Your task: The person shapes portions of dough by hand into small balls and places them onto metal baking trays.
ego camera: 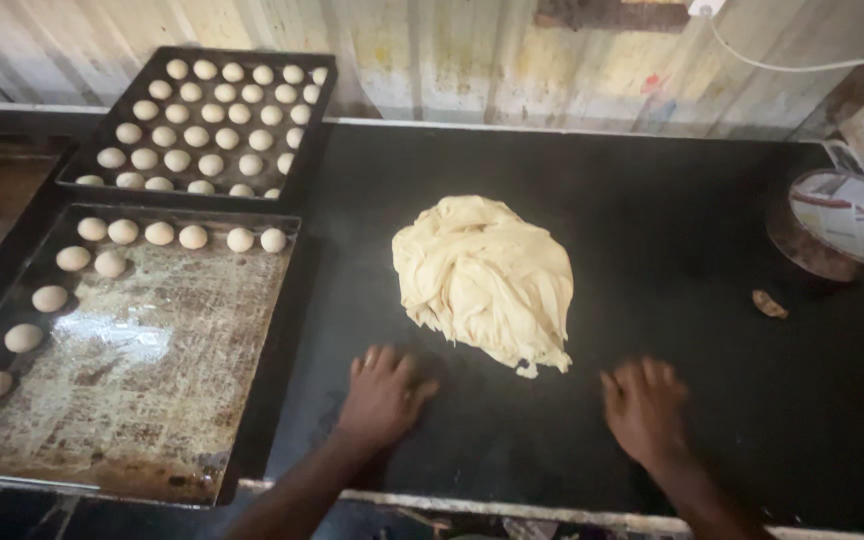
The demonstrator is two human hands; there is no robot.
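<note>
A big pale mound of dough (487, 275) lies in the middle of the black worktop (652, 200). My left hand (384, 392) presses palm-down on the worktop just below the mound's left side, fingers curled; whether a piece of dough is under it is hidden. My right hand (644, 405) is blurred, palm-down on the worktop to the right of the mound's lower tip, not touching the mound.
A near metal tray (152, 370) at the left holds dough balls along its top and left edges. A far tray (317, 110) behind it is full of dough balls. A round tub (847, 215) and a small brown scrap (769, 304) are at the right. Corrugated wall behind.
</note>
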